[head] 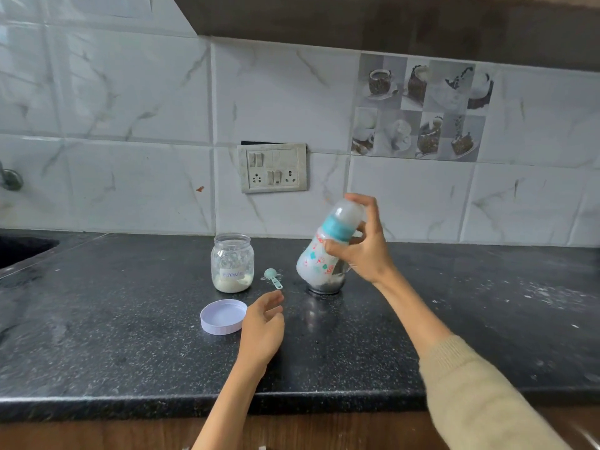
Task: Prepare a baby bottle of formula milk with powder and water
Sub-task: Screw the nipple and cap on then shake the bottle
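Head view: right of centre, the right hand (363, 251) grips the capped baby bottle (324, 251) tilted above the counter (130, 336), probably to shake and mix it. Lower centre, the left hand (263, 329) hovers relaxed, holding nothing, beside the lid (223, 316); the formula jar (232, 263) and scoop (272, 277) sit behind it.

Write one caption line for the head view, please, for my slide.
Right hand holds the capped baby bottle tilted above the counter, beside the open formula jar, scoop and lid.
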Demonstrator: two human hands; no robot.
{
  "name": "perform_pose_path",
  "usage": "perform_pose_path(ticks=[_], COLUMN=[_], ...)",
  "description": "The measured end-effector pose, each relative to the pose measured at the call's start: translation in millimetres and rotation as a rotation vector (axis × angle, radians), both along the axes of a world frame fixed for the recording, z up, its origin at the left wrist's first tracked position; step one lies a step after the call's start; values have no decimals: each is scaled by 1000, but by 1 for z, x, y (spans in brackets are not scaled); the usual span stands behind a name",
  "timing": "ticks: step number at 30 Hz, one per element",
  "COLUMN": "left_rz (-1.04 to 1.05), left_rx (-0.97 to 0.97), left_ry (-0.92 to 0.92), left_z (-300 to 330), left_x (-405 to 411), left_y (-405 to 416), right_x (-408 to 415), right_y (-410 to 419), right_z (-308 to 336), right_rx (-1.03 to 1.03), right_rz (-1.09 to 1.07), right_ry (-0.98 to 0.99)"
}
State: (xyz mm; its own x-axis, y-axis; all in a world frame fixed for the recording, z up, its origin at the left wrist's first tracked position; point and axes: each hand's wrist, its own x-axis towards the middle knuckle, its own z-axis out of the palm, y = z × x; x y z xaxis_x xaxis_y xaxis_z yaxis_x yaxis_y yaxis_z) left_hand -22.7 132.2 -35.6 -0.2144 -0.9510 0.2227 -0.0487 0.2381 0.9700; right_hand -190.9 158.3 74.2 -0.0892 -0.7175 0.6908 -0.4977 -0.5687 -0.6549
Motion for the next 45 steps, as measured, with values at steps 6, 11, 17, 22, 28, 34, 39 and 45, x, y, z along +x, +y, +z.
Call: perform_pose_path(ticks=[6,11,17,22,28,34,39,45], left_rz=[-186,-116,-57,-28,-58,-126,-131,-113], left_rx=[-76,-79,-54,-53,-45,23,16,6], left_ry=[-74,-27,10,13,9,131,124,81], left_z=[-1,1,3,3,3,2,0,1], left_x=[0,0,-1,1,0,0,-2,-2], left_y=[1,-1,1,2,2,-1,0,1], right_x=[3,9,24,33,14,4,-3,-5], right_y=[1,1,-2,1,-1,-11,-9,-8], right_z=[-24,-38,-60,-70,-67,-33,1,-24], right_rx=[85,129,209,346,453,226,422,416], right_rz=[97,152,134,158,194,165,251,247], right_ry=[-48,-31,-173,-149,-93,-423,-263,-196])
